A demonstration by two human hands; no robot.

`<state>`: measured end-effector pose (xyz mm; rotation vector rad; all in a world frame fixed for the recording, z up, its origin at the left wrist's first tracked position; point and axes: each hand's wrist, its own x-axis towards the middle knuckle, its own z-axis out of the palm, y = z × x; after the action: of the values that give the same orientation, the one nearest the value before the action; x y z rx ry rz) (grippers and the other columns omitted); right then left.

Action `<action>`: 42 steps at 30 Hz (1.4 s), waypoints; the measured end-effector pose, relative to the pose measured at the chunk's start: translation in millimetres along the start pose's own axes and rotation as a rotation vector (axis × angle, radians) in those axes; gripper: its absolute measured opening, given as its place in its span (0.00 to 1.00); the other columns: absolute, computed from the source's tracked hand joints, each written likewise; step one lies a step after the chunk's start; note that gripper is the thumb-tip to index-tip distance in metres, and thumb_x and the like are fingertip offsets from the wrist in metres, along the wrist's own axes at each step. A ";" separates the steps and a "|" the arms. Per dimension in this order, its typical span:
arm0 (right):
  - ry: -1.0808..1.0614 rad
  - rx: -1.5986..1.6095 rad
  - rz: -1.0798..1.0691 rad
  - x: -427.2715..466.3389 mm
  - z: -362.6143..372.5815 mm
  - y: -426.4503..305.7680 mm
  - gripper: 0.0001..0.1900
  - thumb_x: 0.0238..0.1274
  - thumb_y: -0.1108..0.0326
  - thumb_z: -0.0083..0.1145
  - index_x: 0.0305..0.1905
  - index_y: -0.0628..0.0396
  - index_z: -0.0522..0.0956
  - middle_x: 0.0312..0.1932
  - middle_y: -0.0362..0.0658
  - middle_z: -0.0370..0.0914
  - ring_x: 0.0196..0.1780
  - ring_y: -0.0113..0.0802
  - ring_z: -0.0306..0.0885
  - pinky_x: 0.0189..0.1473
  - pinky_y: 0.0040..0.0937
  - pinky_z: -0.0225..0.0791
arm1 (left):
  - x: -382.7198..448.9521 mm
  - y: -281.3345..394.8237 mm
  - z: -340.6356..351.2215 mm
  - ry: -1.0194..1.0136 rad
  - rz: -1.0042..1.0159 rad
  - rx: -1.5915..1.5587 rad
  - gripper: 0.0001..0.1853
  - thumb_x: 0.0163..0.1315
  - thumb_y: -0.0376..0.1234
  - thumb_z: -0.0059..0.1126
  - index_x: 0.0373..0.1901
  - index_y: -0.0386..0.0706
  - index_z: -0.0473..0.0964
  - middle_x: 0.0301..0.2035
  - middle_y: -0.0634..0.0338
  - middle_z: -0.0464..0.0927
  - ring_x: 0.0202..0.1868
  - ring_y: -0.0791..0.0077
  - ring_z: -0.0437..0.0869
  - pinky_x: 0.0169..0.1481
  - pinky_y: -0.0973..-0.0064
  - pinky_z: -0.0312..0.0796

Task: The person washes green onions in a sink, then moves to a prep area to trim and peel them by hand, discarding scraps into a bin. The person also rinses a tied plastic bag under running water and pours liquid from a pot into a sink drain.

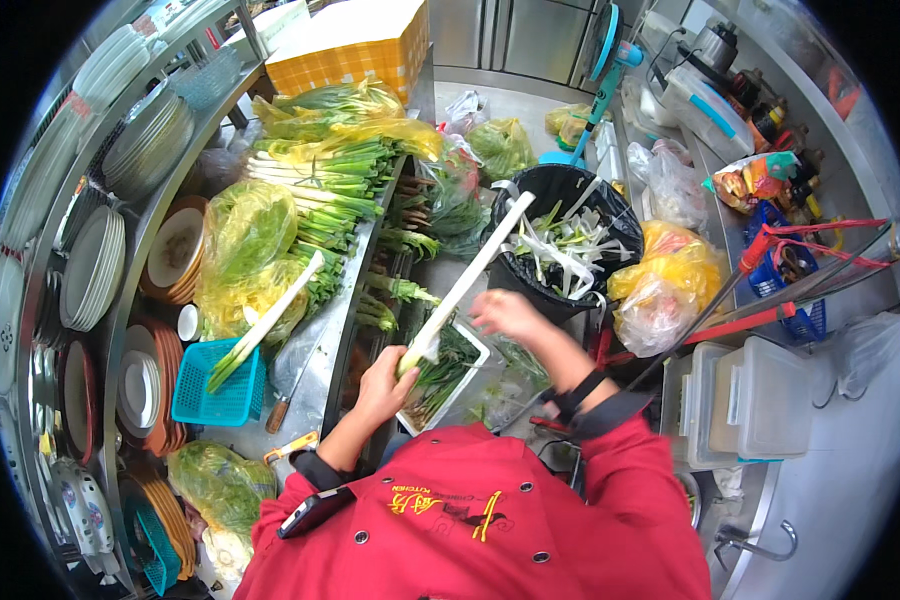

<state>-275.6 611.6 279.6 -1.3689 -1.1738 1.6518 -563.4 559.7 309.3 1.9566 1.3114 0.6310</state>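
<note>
My left hand [385,381] grips one end of a long, thick scallion stalk [474,274], likely a Welsh onion. The stalk slants up and away, its white far end over the rim of a black-lined bin [504,289]. Beside the stalk, just short of the bin, my right hand [511,313] is blurred; whether it pinches anything is unclear. White and green trimmings [562,251] lie inside the bin. Another pale stalk [277,319] rests across a teal plastic basket [217,411] on the metal counter. Behind it lies a pile of scallions [337,172] with yellow plastic bags.
A wooden-handled knife [277,414] and a yellow-handled tool [291,448] lie near the counter edge. Below my hands sits a white box [481,356] of greens. Plate stacks [90,270] fill the left shelf. Bagged items [667,277] and a blue fan [607,75] stand around the bin.
</note>
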 end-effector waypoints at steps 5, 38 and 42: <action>0.167 0.148 -0.095 -30.7 73.3 -11.9 0.17 0.68 0.57 0.54 0.36 0.64 0.78 0.26 0.43 0.80 0.23 0.28 0.77 0.24 0.24 0.70 | 35.8 44.8 16.6 0.049 0.291 0.172 0.16 0.56 0.35 0.62 0.43 0.40 0.70 0.32 0.51 0.75 0.34 0.52 0.80 0.35 0.61 0.72; 0.593 0.060 0.169 18.6 -199.8 -66.1 0.46 0.56 0.32 0.53 0.64 0.66 0.61 0.61 0.57 0.68 0.44 0.45 0.81 0.34 0.33 0.76 | -147.0 -203.3 -4.8 0.023 -0.259 0.097 0.15 0.51 0.33 0.67 0.38 0.41 0.73 0.27 0.53 0.80 0.27 0.57 0.82 0.32 0.65 0.72; 0.794 -0.123 0.239 28.4 -177.6 15.2 0.28 0.62 0.43 0.54 0.49 0.61 0.73 0.35 0.48 0.77 0.26 0.38 0.77 0.23 0.31 0.69 | -73.7 -101.0 -15.4 -0.114 -0.441 -0.369 0.12 0.56 0.32 0.65 0.38 0.39 0.72 0.23 0.64 0.74 0.22 0.78 0.75 0.25 0.76 0.67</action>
<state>-107.7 669.9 248.3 -2.0376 -0.6582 0.9948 -661.8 521.0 240.6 1.3321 1.3826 0.4912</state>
